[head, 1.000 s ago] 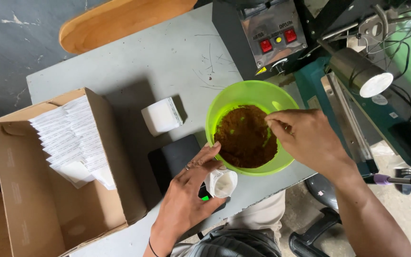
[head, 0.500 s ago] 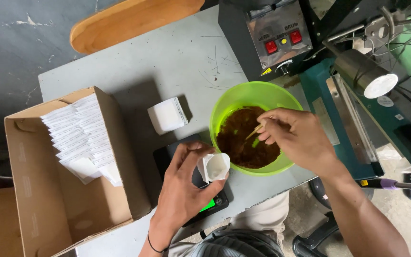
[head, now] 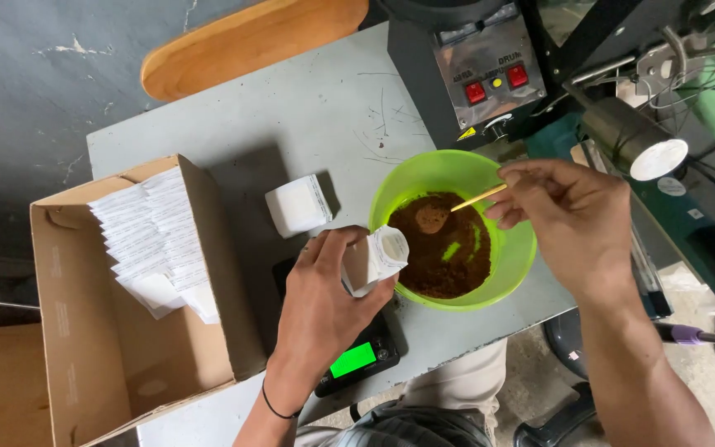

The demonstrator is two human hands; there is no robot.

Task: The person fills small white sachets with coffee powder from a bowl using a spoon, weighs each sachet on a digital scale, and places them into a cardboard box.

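My left hand (head: 324, 290) grips a small white paper sachet (head: 378, 257), its open mouth tilted toward a lime-green bowl (head: 506, 269) of brown powder (head: 444, 257). My right hand (head: 564, 211) pinches a thin wooden spoon (head: 457, 207) loaded with powder, hovering over the bowl just right of the sachet's mouth. Under my left hand sits a black digital scale (head: 357, 360) with a green display.
An open cardboard box (head: 76, 348) holding several flat white sachets (head: 155, 244) stands at the left. A small stack of white sachets (head: 295, 205) lies on the grey table (head: 291, 108). A sealing machine (head: 490, 70) with red buttons and a lamp (head: 635, 141) stand behind the bowl.
My left hand lifted the sachet off the scale and tipped it toward the bowl. My right hand raised the spoon out of the powder with a scoop on it.
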